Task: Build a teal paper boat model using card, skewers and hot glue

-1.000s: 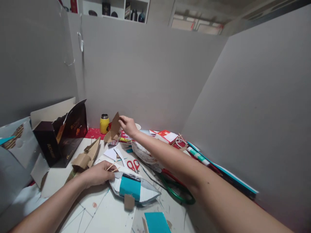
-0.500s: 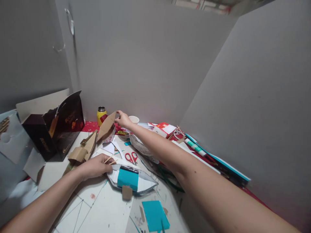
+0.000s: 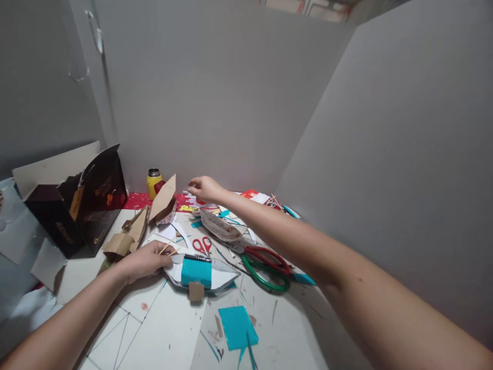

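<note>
My left hand (image 3: 148, 263) is closed on thin wooden sticks (image 3: 168, 250), its fingertips at the left tip of a white paper boat (image 3: 223, 275). A turquoise band (image 3: 196, 271) wraps the boat's middle, and a small brown cardboard square (image 3: 196, 292) sticks out from its near side. Stretched out over the back of the table, my right hand (image 3: 206, 189) has its fingers loosely bent and apart, with nothing seen in them. Left of it, a leaf-shaped cardboard piece (image 3: 163, 199) leans upright on its own. A cardboard boat (image 3: 129, 236) lies behind my left hand.
Red-handled scissors (image 3: 202, 245) and larger scissors with red and green handles (image 3: 265, 270) lie beyond the boat. A grey boat shape (image 3: 219, 226) is between them and my right arm. Also there: a turquoise sheet (image 3: 239, 327), yellow bottle (image 3: 154, 184), dark box (image 3: 87, 203).
My right hand has let go of the leaf-shaped cardboard and moved a little right of it. My left hand stays at the boat's tip with the sticks. The view has shifted slightly.
</note>
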Tool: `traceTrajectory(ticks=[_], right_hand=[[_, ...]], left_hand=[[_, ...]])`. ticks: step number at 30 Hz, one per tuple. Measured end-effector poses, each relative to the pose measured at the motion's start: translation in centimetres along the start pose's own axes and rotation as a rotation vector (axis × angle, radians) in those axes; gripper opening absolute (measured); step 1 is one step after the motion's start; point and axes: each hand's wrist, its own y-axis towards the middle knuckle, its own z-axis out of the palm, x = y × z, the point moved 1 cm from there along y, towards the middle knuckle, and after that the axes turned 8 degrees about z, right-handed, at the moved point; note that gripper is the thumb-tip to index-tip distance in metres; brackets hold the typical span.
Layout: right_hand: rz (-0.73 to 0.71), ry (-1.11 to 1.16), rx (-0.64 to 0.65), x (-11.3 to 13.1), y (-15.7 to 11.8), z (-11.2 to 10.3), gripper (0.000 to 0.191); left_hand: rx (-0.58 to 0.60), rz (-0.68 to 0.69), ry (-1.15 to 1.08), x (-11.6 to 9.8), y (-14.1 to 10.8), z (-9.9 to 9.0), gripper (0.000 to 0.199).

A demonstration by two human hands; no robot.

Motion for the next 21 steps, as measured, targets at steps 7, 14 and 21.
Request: traceTrajectory(ticks=[7,14,21], right_hand=[[-0.004,0.100,0.293,-2.3,-12.9,-4.6,0.038],[-0.140,0.032,0.312,-2.6,-21.9,-3.4,0.066],[-0.282,0.048,0.137,-3.3,-24.7,-2.0,0.013]], left_hand=[[-0.016,0.008,-0.089,-0.1,0.0,-0.4,0.019],[0.005,0.041,-0.156,-0.7,-0.3,0.2,0.027],[0.052,0.059,-0.134,-2.2,-0.9,1.9,0.030]])
